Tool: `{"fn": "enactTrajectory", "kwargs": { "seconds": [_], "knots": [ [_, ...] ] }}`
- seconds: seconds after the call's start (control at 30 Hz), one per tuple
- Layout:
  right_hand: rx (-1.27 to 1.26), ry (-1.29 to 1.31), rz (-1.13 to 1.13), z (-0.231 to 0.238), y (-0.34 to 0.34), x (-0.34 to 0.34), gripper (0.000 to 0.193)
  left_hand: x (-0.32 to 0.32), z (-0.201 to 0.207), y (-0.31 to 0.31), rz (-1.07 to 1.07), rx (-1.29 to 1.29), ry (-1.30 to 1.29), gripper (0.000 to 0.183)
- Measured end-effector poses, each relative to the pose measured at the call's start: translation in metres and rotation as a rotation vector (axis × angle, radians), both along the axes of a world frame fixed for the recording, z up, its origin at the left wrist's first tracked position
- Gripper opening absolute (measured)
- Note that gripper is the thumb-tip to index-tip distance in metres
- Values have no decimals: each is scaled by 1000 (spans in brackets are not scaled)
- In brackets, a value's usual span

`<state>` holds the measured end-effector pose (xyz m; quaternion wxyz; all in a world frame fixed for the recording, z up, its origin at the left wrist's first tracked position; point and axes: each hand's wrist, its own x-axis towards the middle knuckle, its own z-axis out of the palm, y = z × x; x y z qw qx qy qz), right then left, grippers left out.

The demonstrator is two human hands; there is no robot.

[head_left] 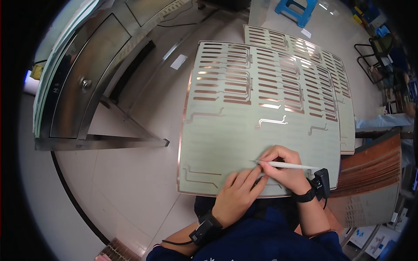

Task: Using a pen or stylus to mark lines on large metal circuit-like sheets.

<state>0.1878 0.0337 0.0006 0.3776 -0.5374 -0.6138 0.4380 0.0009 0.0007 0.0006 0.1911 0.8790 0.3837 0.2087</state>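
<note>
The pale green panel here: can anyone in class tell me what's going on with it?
A person is working at the pale green panel with both hands. The right hand holds a white pen-like tool, its tip close to the surface; contact is unclear. The left hand rests on the near part of the panel. A second panel lies partly covered beyond it.

Left hand (237,195) palm-down, right hand (286,169) pinched

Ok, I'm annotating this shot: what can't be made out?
In the head view:
- Pale-green copper-patterned rectangular board: patches hidden by left hand, right hand.
- Slim white pen-shaped tool: tip's contact too small to tell.
- Blue plastic stool: cut off by upper edge.
</note>
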Motion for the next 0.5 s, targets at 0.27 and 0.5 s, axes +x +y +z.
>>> {"fn": "enactTrajectory", "kwargs": {
  "seconds": [0.27, 0.5],
  "knots": [
    [-5, 58, 15, -3, 11, -14, 11, -1, -1, 0, -2, 15, 0, 42],
    [-20, 12, 24, -2, 11, -13, 12, -2, 0, -1, -6, 6, 6, 40]
  ]
}}
